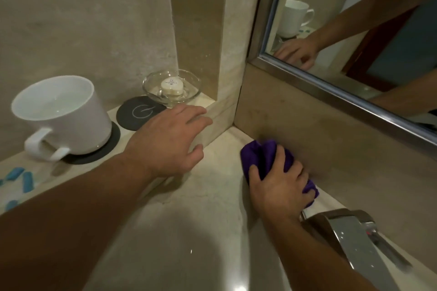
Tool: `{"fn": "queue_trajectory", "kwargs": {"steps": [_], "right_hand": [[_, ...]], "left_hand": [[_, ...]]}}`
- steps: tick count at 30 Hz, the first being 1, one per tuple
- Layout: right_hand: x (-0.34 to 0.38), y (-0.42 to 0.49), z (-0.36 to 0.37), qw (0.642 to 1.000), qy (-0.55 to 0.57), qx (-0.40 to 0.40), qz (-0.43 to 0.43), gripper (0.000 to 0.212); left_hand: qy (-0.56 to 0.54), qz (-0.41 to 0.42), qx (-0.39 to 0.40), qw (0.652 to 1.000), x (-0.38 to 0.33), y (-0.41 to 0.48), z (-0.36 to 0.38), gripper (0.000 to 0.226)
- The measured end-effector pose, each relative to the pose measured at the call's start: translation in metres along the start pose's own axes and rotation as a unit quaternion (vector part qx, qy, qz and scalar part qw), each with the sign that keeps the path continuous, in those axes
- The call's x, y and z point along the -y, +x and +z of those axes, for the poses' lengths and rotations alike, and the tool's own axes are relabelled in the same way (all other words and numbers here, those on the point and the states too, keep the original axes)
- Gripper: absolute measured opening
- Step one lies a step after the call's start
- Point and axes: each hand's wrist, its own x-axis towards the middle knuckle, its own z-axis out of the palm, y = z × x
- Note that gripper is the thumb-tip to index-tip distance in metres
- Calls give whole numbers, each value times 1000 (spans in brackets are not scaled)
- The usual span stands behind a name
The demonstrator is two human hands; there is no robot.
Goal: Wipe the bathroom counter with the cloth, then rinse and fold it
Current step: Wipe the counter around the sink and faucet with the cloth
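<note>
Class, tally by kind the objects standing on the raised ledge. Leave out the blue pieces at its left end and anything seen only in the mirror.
White mug: 1
Dark coasters: 2
Glass dish: 1
Round wrapped soap: 1
Total: 5

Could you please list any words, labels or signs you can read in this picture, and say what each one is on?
Round white wrapped soap in the clear glass dish: small label print, too blurred to read.
Dark round coaster: a thin white circle emblem, no letters.
Nothing else carries text.
</note>
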Motion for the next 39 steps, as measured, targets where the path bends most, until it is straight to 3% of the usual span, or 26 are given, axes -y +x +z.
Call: {"fn": "queue_trajectory", "kwargs": {"steps": [3,8,13,17,19,29,33,36,39], "right_hand": [[-2,5,-1,998,-49,42,-9,73],[28,18,8,997,-71,19,-17,67],[84,40,27,995,-53,10,-85,61],[71,35,20,982,-89,12,-168,73],[61,38,11,974,-117,27,-194,69],[-3,32,-33,969,-165,177,-40,65],[-6,25,-46,961,-148,228,50,78],[2,22,-34,969,-112,208,70,71],[2,13,-18,982,-126,136,29,55]], "left_hand": [[-16,10,8,1000,2,0,1,60],[-45,13,19,999,4,1,4,68],[-43,19,16,999,5,3,4,70],[-48,22,16,998,4,3,2,72],[-47,13,31,998,5,5,0,74],[-19,17,44,999,2,3,-3,78],[-10,15,48,999,1,3,-2,77],[-5,13,61,998,0,3,-4,77],[-16,11,60,998,0,2,-4,76]]}}
